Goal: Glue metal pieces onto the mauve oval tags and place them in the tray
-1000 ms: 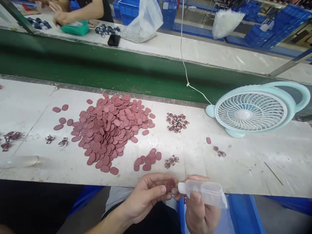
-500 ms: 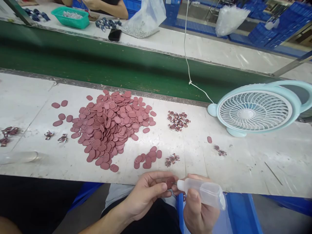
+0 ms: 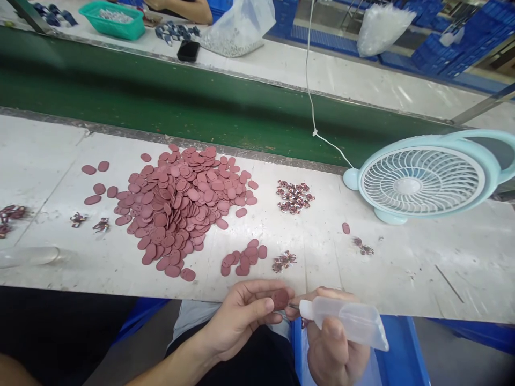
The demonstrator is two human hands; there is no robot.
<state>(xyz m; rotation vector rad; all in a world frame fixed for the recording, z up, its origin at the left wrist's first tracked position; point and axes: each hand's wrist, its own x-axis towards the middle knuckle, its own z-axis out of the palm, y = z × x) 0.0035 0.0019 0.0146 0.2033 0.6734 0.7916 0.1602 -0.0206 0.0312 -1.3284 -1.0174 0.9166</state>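
Between the thumb and fingers of my left hand (image 3: 241,316) is a reddish-brown oval disc (image 3: 280,299), its flat face turned up. My right hand (image 3: 336,343) is wrapped round a translucent squeeze bottle (image 3: 348,320) with a white cap and a thin metal tip. The bottle lies tilted, its tip pointing left at the disc's right edge; whether they touch I cannot tell. Just beyond my hands lie a small group of the same discs (image 3: 243,258) and a little cluster of small brown-and-white figure-like pieces (image 3: 284,261).
A large heap of oval discs (image 3: 181,203) covers the table's middle left. More small pieces (image 3: 295,197) lie beyond. A light-blue fan (image 3: 422,179) stands at right, its white cord (image 3: 309,91) running up. Below the table edge is a blue crate (image 3: 402,348). Across, a co-worker's arm (image 3: 189,9) shows.
My right hand has drawn the bottle slightly right and down, so its tip is farther from the disc's middle. My left hand keeps the disc, and more of its face shows.
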